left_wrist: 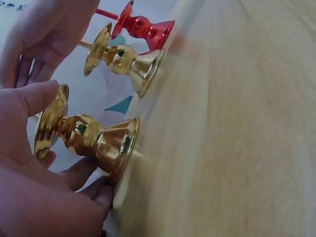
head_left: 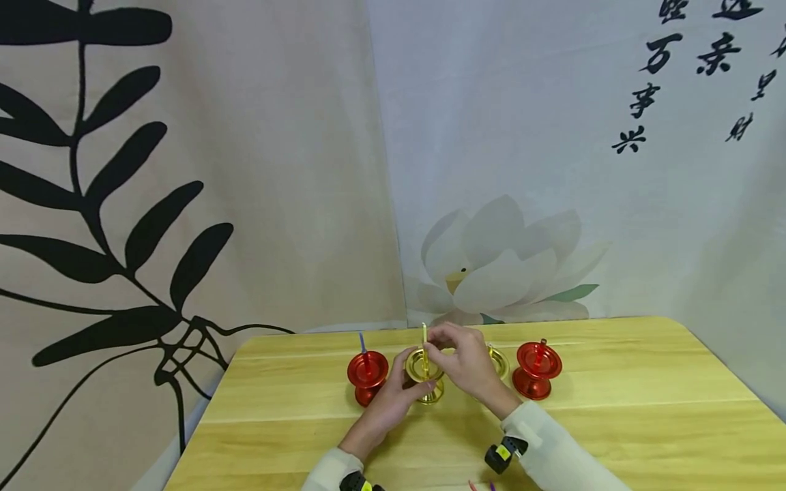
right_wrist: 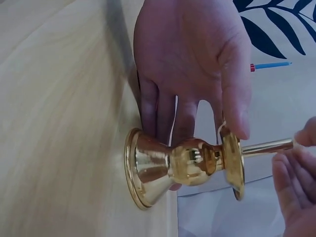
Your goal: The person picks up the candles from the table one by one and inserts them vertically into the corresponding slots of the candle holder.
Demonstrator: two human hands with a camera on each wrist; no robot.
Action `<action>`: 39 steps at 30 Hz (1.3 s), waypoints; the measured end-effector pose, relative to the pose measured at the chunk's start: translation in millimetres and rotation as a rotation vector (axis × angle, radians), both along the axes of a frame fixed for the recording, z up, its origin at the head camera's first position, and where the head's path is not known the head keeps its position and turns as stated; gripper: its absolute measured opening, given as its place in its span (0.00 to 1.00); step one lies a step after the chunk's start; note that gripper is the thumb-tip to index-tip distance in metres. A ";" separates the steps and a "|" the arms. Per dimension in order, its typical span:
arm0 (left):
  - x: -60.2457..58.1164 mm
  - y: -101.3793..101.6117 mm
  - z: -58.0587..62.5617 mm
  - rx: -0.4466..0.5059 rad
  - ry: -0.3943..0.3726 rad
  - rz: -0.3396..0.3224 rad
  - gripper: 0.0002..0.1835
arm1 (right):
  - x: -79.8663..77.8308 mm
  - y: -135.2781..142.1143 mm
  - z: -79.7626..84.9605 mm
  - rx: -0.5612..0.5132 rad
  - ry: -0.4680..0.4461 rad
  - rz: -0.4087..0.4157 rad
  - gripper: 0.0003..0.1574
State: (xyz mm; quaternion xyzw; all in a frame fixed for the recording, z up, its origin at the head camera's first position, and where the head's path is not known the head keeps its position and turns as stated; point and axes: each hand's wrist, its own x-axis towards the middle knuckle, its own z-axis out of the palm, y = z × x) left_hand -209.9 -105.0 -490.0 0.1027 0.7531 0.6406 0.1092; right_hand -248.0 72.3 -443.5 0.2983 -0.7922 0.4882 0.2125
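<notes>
A gold candle holder [head_left: 430,393] stands on the table in front of me, its round dish above a flared foot. My left hand [head_left: 393,397] grips it from the left, thumb on the dish rim [right_wrist: 237,170] and fingers around the body. A slim yellow candle [head_left: 424,334] rises upright from the holder's thin stem [right_wrist: 266,147]. My right hand [head_left: 469,361] pinches the candle right at the top of that stem, thumb and fingertips [right_wrist: 282,173] meeting there. In the right wrist view these fingers hide the candle.
Left of the hands stands a red holder [head_left: 362,394] with a blue candle [head_left: 363,342]. A second gold holder [left_wrist: 121,59] is partly behind my right hand; another red holder [head_left: 534,389] stands further right. Red [head_left: 472,485] and purple candle tips [head_left: 492,486] show at the near edge.
</notes>
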 end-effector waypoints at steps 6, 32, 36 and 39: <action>-0.1 -1.9 1.3 -0.002 -0.005 -0.004 0.41 | 14.0 15.0 5.2 -0.005 -0.089 -0.013 0.09; 31.1 -17.8 16.8 -0.147 0.011 0.025 0.39 | 108.5 89.8 -34.2 0.308 -0.454 0.414 0.07; 42.4 -13.7 19.9 -0.152 0.008 0.003 0.34 | 113.2 85.3 -38.8 0.358 -0.452 0.443 0.07; 47.2 -5.2 21.5 -0.123 -0.018 -0.055 0.32 | 114.1 83.4 -43.1 0.413 -0.361 0.437 0.08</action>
